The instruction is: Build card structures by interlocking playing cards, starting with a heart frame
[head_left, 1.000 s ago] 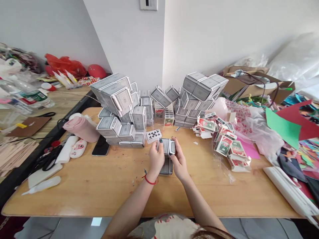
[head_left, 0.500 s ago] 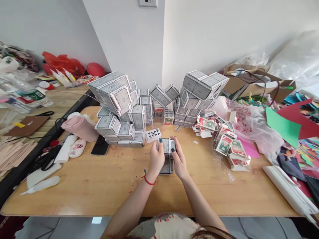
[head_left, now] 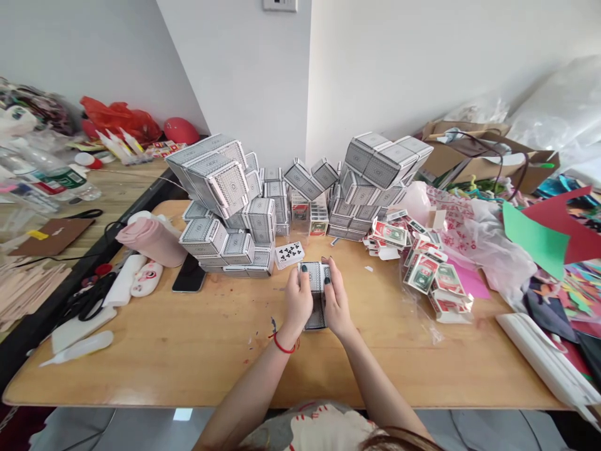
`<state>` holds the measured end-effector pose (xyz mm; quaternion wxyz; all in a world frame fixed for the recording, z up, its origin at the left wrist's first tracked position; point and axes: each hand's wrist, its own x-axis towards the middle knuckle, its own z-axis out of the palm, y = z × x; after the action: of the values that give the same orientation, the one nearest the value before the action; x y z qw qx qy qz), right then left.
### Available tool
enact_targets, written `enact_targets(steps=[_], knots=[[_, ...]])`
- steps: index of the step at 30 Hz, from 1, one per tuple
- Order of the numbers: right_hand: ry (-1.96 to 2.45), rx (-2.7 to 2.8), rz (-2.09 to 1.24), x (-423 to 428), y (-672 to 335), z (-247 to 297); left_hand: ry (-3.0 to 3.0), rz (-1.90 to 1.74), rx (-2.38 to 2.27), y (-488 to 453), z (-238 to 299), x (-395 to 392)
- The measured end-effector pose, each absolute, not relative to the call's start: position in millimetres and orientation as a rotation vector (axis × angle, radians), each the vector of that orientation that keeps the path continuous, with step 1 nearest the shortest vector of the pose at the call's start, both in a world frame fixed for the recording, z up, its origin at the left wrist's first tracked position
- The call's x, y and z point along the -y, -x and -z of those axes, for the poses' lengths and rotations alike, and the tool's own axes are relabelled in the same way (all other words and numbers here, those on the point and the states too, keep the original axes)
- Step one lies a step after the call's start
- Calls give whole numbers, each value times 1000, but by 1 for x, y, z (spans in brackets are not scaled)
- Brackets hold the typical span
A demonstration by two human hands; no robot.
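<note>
Between both hands is a small box made of playing cards point(head_left: 311, 275), its grey patterned backs facing out. My left hand point(head_left: 298, 302) is closed on its left side, thumb laid along the top. From the right, my right hand point(head_left: 337, 300) grips the same box, thumb on top and fingers along the far right edge. A second grey card-back box point(head_left: 315, 318) shows below it, between my wrists, partly covered by the hands. Just beyond the left fingers lies a face-up clubs card point(head_left: 289, 254) on the wooden table point(head_left: 375, 363).
Stacked card boxes stand at left point(head_left: 206, 175) and right point(head_left: 366, 181). Red and green card packs point(head_left: 425, 269) lie in a pile to the right. A phone point(head_left: 188, 274), a pink rolled cloth point(head_left: 154, 241) and a glue bottle point(head_left: 79, 348) are on the left.
Both hands have shifted very slightly to the right with the box. My right thumb has moved up a little and lies straighter along the top. The stacks have not changed.
</note>
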<state>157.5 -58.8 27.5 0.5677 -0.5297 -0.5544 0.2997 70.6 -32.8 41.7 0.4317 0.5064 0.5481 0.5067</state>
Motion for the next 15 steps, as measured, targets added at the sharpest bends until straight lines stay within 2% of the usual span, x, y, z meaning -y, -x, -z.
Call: enact_targets(steps=[9, 15], knots=[[1208, 1198, -887, 62, -156, -37, -1336, -1214, -1436, -68, -44, 33], [1262, 1338, -789, 60, -158, -34, -1331, -1207, -1429, -68, -42, 33]])
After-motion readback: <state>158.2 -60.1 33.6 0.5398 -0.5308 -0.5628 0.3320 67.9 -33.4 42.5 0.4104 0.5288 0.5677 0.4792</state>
